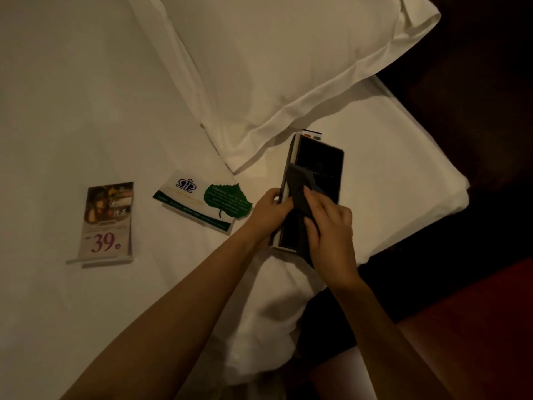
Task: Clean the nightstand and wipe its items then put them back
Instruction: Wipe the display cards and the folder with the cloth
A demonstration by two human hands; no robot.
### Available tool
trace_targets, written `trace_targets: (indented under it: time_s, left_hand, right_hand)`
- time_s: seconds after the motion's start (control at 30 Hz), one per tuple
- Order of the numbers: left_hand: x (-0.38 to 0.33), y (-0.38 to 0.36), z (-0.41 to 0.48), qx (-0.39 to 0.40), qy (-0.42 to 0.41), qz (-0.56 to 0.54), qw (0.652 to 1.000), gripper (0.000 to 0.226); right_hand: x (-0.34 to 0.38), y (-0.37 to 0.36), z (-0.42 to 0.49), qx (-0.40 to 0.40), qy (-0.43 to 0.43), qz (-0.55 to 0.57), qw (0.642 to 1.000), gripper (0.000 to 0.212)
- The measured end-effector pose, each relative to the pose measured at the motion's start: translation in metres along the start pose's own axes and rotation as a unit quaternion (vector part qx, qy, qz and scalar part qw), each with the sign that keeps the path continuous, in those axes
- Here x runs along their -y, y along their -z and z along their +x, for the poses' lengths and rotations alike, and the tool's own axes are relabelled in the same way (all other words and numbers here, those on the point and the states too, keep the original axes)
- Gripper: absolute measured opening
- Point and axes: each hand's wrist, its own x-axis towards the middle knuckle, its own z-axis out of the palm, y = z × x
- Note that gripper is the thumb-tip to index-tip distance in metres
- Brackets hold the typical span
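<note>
Head view shows a dark box-like holder (317, 180) right of centre on the white bed (86, 111), a remote (311, 136) peeking from its top end. Left hand (269, 210) grips its left edge; right hand (331, 226) presses a grey cloth (300, 186) onto its face, fingers closed around it. Left of these lie a leaf-printed card (199, 197) and a "39" sign stand (108, 220); a pillow (288, 53) fills the upper frame.

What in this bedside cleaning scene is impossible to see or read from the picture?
Head view only:
- The nightstand: not in view; the dark area right of the bed is too dim to read.
- The dark box: its lower part is covered by the grey cloth, the right hand and the left hand.
- Small print on the leaf card and the 39 sign: too small and blurred.
- The object with coloured buttons: mostly behind the box.
</note>
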Motion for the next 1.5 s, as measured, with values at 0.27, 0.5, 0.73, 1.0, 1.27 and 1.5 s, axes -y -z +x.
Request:
trace_targets:
  time_s: [0.27, 0.5, 0.73, 1.0, 1.27, 1.5]
  left_hand:
    - [-0.02, 0.049, -0.047, 0.049, -0.054, -0.071, 0.995, 0.032]
    - [-0.025, 0.06, -0.057, 0.014, -0.077, -0.087, 0.993, 0.031]
    - [-0.025, 0.077, -0.067, 0.025, -0.085, -0.087, 0.992, 0.04]
    - [-0.031, 0.095, -0.082, 0.055, -0.08, -0.046, 0.994, 0.045]
    - [-0.019, 0.12, -0.091, 0.11, -0.079, -0.078, 0.988, 0.028]
    - [-0.026, 0.116, -0.08, 0.066, -0.008, -0.192, 0.979, 0.03]
  right_hand:
    - [0.037, 0.037, 0.058, -0.043, 0.047, -0.096, 0.993, 0.045]
    - [0.08, 0.037, 0.048, -0.02, 0.084, -0.139, 0.986, 0.046]
    - [0.115, 0.009, -0.002, -0.029, 0.053, -0.114, 0.992, 0.047]
    - [0.117, 0.033, 0.062, -0.075, -0.016, -0.115, 0.99, 0.042]
    - [0.108, 0.038, 0.056, -0.094, -0.075, 0.013, 0.993, 0.04]
    - [0.121, 0.018, 0.009, -0.106, -0.111, 0.209, 0.966, 0.038]
